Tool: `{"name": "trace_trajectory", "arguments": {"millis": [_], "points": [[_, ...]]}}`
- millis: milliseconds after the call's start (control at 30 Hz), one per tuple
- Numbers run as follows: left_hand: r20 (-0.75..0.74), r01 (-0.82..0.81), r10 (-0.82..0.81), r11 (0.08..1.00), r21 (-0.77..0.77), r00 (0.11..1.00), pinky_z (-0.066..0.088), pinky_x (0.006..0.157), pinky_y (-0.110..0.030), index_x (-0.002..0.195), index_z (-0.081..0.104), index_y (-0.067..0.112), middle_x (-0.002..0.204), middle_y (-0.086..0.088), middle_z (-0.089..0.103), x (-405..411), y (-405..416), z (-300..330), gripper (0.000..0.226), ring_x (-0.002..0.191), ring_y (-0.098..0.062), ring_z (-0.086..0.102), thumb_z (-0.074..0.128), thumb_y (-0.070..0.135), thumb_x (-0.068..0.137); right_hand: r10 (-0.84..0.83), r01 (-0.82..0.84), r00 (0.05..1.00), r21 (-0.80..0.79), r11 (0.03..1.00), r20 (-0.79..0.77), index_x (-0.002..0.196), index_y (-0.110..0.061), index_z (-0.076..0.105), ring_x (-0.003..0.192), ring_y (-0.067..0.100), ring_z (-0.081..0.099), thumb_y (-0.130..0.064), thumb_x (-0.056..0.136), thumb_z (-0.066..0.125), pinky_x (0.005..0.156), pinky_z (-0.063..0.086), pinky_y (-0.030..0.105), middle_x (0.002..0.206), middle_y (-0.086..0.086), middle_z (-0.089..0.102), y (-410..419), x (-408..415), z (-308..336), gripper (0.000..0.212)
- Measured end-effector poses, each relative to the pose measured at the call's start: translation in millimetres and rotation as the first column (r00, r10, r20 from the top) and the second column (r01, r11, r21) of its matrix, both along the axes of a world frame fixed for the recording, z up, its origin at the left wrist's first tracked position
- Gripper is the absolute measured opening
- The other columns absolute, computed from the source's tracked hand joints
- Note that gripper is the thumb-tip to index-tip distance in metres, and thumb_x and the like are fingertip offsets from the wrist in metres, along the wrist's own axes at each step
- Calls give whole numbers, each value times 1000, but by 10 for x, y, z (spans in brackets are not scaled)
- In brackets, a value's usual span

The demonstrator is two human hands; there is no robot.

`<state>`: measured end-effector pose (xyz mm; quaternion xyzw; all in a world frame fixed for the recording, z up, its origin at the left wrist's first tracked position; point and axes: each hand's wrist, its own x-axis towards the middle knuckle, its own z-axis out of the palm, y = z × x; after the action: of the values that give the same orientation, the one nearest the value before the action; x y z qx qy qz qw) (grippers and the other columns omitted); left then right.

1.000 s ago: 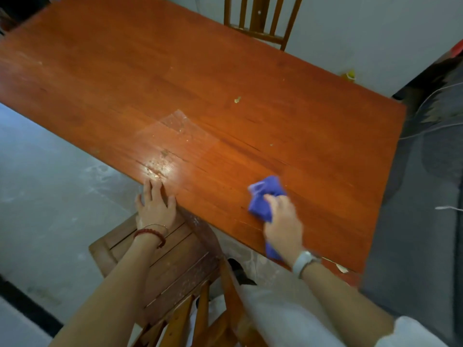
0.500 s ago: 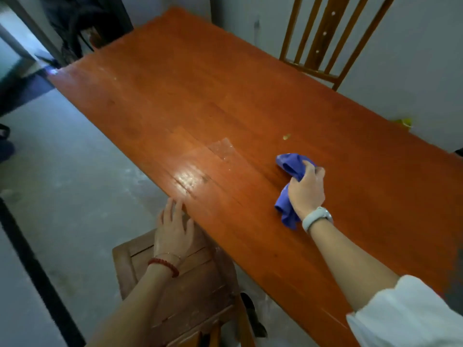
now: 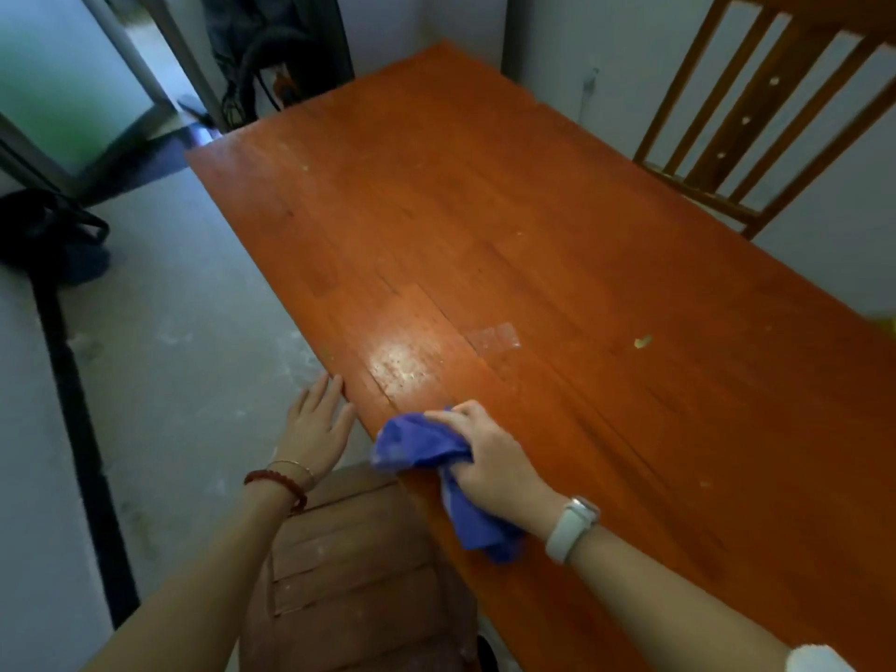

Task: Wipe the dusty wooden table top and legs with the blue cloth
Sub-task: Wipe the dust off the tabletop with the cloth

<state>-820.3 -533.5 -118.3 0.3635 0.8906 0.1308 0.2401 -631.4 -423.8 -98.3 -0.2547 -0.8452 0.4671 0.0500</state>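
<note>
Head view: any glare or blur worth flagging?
Head view: bright glare patch on the table top beside the blue cloth; chair back at top right is smeared; straight edges bow, wide-angle distortion; the doorway at left is blown out and soft.

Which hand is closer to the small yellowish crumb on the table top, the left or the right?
Right. The right hand, holding the blue cloth, is on the table top, near and left of the crumb. The left hand rests at the table's near edge, farther left.

dim indoor light | white glare patch on table near edge | overall soft, perhaps motion blur | wide-angle bending at edges
</note>
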Motion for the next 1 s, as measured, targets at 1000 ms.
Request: {"name": "trace_trajectory", "arguments": {"millis": [1000], "points": [[23, -221, 220, 975, 7, 975, 23, 112, -35, 140, 32, 18, 148, -9, 29, -106, -969, -32, 49, 137, -23, 27, 43, 30, 94, 149, -197, 980, 506, 840, 135, 126, -29, 50, 111, 29, 40, -8, 82, 47, 84, 38, 40, 129, 0, 45, 389, -1823, -196, 49]]}}
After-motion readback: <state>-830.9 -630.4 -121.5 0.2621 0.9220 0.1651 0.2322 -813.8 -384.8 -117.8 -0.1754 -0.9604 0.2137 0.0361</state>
